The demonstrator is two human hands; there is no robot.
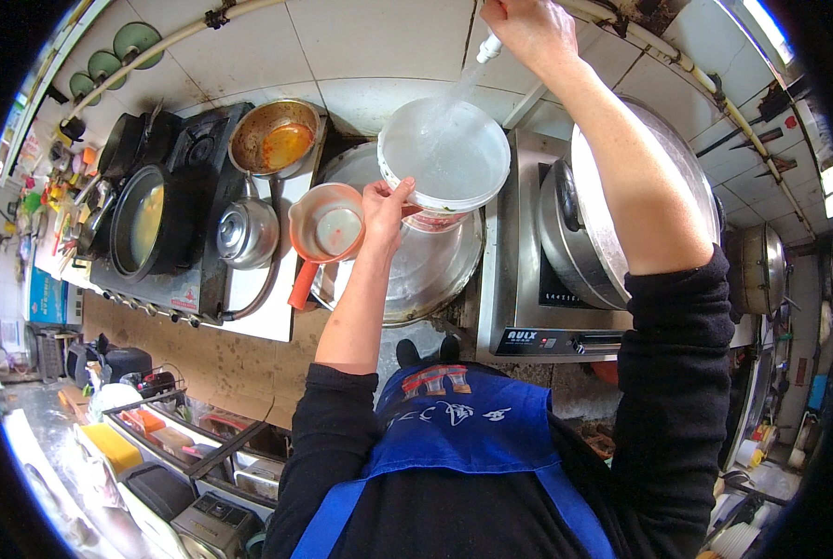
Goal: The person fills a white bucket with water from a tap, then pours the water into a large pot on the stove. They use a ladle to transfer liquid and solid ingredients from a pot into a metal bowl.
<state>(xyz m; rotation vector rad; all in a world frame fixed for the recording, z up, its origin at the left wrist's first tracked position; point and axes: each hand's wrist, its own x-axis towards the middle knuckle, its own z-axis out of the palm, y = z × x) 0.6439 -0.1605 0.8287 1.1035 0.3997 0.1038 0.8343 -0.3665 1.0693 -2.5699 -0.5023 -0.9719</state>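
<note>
My left hand grips the near-left rim of a white plastic bucket, its thumb lying along the edge. Water runs into the bucket from a white tap spout. At the top edge of the view, my right hand is closed at the tap, whose upper part is hidden or cut off. An orange plastic dipper with a spout and a straight handle is just left of my left hand. Beneath the bucket is a wide round metal surface, standing between the two stoves.
Leftward, a gas stove carries a dark pot with yellowish liquid. Beside it are a metal kettle and a pan with reddish oil. Rightward, a large lidded pot sits on a steel cooker. Pipes cross the tiled wall.
</note>
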